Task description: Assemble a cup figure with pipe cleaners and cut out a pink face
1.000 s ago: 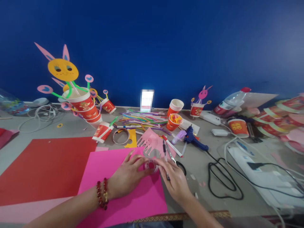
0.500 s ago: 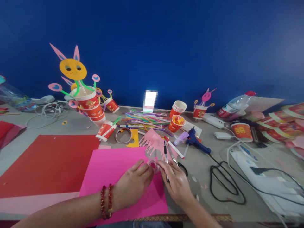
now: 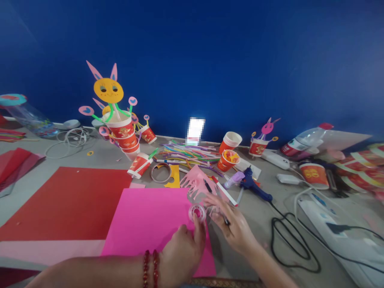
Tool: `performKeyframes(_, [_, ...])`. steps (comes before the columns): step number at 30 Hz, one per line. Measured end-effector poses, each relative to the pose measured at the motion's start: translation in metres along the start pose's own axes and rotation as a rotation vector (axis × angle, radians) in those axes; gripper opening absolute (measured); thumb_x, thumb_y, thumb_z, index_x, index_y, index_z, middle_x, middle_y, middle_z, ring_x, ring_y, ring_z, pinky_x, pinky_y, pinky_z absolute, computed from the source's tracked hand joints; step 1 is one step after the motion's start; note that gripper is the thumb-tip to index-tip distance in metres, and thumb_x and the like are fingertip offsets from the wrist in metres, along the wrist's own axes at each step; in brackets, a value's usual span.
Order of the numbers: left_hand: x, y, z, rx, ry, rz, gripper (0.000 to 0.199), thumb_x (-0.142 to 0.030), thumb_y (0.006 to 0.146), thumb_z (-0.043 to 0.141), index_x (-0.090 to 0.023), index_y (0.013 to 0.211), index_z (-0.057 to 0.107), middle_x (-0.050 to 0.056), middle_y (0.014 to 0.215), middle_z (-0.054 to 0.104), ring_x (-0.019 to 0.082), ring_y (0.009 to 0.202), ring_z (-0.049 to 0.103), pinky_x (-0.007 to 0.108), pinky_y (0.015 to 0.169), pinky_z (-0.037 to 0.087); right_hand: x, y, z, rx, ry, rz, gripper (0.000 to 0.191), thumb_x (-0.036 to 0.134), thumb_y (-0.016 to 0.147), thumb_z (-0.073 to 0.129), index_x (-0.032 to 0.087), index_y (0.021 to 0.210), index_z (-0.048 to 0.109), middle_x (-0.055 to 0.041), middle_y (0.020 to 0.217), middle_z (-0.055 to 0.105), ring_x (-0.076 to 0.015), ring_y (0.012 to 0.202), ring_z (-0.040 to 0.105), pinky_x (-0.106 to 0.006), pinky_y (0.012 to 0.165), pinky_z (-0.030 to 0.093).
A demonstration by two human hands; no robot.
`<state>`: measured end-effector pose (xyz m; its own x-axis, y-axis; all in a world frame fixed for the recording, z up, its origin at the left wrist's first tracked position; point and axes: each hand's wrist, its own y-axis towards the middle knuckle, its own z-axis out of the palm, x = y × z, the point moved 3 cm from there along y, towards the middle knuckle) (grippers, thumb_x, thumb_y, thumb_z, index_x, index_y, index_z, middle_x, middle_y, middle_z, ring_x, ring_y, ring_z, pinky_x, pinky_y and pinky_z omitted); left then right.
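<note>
A small roll of clear tape [image 3: 197, 209] lies near the right side of a bright pink paper sheet [image 3: 144, 216]. My left hand [image 3: 183, 252], with red bead bracelets at the wrist, holds the roll down with one outstretched digit over its centre; its other fingers are curled. Just right of the roll is my right hand [image 3: 232, 224], with a black pen [image 3: 227, 220] slanting between its fingers. Beneath and beyond that hand lies a cut-up light pink paper scrap [image 3: 195, 178].
Red paper [image 3: 69, 204] covers the left of the table. Behind are pipe cleaners [image 3: 189, 154], a wide tape roll [image 3: 161, 173], and cup figures [image 3: 123, 130]. A blue glue gun [image 3: 255, 186], its black cable and a white power strip [image 3: 327, 228] occupy the right.
My left hand has drawn back toward me, one digit now on the tape roll. My right hand has opened away from the roll, and the pen has tilted with it. The view has shifted slightly.
</note>
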<state>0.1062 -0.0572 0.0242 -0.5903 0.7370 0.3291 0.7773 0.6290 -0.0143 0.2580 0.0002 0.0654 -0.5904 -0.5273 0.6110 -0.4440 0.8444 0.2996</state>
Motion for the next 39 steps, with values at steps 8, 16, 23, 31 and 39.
performKeyframes(8, [0.0,-0.005,0.0,-0.094,0.042,-0.017,0.051,-0.02,0.094,0.039,-0.001,0.141,0.048,0.037,0.134,0.053,0.014,0.05,0.06,0.029,0.043,0.044,0.02,0.066,-0.014,0.274,0.302,0.109,0.036,0.038,0.103,0.042,0.018,0.095,0.071,-0.0017,0.067,0.071,-0.0148,0.056,0.066,-0.023,0.056,0.051])
performKeyframes(16, [-0.005,-0.001,0.013,0.012,-0.1,0.006,0.058,-0.018,0.088,0.055,0.003,0.14,0.046,0.032,0.115,0.065,0.016,0.057,0.063,0.028,0.05,0.047,0.038,0.092,0.033,0.557,-0.208,-0.263,0.028,0.023,0.098,0.051,0.018,0.075,0.067,-0.0041,0.074,0.072,-0.0158,0.067,0.063,-0.026,0.062,0.039])
performKeyframes(23, [-0.007,0.001,0.018,0.041,-0.197,-0.028,0.062,-0.024,0.09,0.059,0.002,0.143,0.04,0.02,0.087,0.07,0.017,0.055,0.062,0.026,0.048,0.043,0.033,0.092,0.045,0.648,-0.291,-0.364,0.024,0.023,0.096,0.052,0.018,0.075,0.062,-0.0021,0.069,0.068,-0.0141,0.06,0.056,-0.026,0.058,0.03])
performKeyframes(31, [-0.003,0.0,0.012,0.058,-0.201,-0.015,0.059,-0.024,0.092,0.058,0.001,0.142,0.042,0.021,0.09,0.07,0.017,0.055,0.062,0.025,0.048,0.042,0.025,0.091,0.048,0.675,-0.249,-0.415,0.021,0.017,0.088,0.053,0.019,0.068,0.059,0.0003,0.062,0.063,-0.0135,0.056,0.051,-0.027,0.056,0.029])
performKeyframes(39, [0.001,0.002,0.007,0.08,-0.239,0.024,0.05,-0.024,0.095,0.055,0.001,0.138,0.05,0.03,0.111,0.067,0.017,0.057,0.065,0.027,0.049,0.046,0.022,0.091,0.048,0.674,-0.237,-0.418,0.018,0.013,0.085,0.053,0.019,0.07,0.061,-0.0003,0.066,0.066,-0.014,0.06,0.055,-0.026,0.058,0.032])
